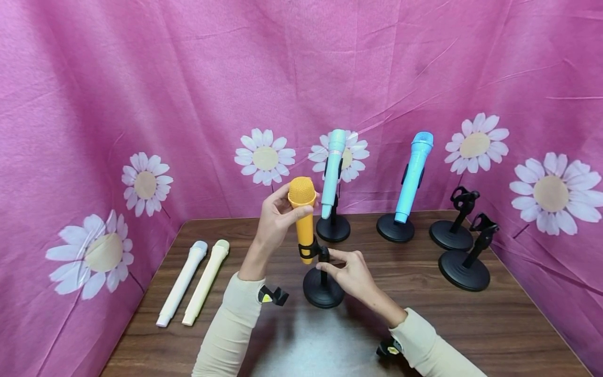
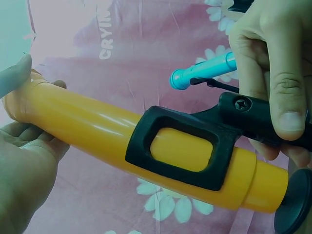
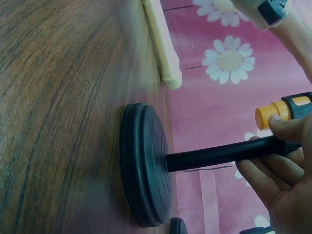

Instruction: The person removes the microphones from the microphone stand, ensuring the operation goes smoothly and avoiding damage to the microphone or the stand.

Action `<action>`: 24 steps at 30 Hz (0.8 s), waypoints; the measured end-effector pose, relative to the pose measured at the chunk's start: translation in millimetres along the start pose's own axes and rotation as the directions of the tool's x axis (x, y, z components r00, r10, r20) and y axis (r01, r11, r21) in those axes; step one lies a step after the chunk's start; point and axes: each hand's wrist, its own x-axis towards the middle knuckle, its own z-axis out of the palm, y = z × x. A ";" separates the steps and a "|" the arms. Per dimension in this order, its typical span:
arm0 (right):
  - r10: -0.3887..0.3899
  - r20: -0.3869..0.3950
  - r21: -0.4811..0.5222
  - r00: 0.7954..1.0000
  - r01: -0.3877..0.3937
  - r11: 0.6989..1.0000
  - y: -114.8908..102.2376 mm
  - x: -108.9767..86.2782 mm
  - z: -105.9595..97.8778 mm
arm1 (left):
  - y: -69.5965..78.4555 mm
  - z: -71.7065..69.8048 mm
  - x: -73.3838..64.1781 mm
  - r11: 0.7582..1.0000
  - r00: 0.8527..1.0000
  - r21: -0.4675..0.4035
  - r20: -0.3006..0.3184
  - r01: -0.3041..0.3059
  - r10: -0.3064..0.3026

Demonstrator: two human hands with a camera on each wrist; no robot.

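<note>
A yellow-orange microphone (image 1: 305, 226) sits in the clip (image 2: 180, 151) of a black desk stand, its head up and slightly tilted. My left hand (image 1: 277, 217) grips it just under the mesh head, thumb in front. The stand's post, near the clip joint, is pinched by my right hand (image 1: 350, 272) between thumb and fingers. Its round base (image 3: 146, 165) appears to rest on the table. In the left wrist view, the microphone's lower end (image 2: 265, 187) sticks out past the clip.
Behind stand a mint microphone (image 1: 332, 178) and a blue microphone (image 1: 413, 175), each in a black stand. Two more stands, one with its base (image 1: 464, 269) nearer me, hold no microphones at right. A white microphone (image 1: 182, 283) and a cream microphone (image 1: 205, 283) lie at left.
</note>
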 end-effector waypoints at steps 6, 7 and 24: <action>-0.001 -0.010 0.004 1.000 0.001 1.000 -0.5 -0.3 0.1 | 1.1 0.3 2.7 1.000 1.000 0.024 -0.011 -0.010 0.010; -0.004 -0.012 0.005 1.000 0.004 1.000 -0.3 -0.3 0.1 | 1.2 0.3 3.2 1.000 1.000 0.027 -0.013 -0.010 0.010; 0.017 -0.006 0.028 1.000 -0.017 0.999 0.4 0.2 0.3 | 10.4 2.8 14.7 0.998 0.998 0.028 -0.036 -0.047 0.048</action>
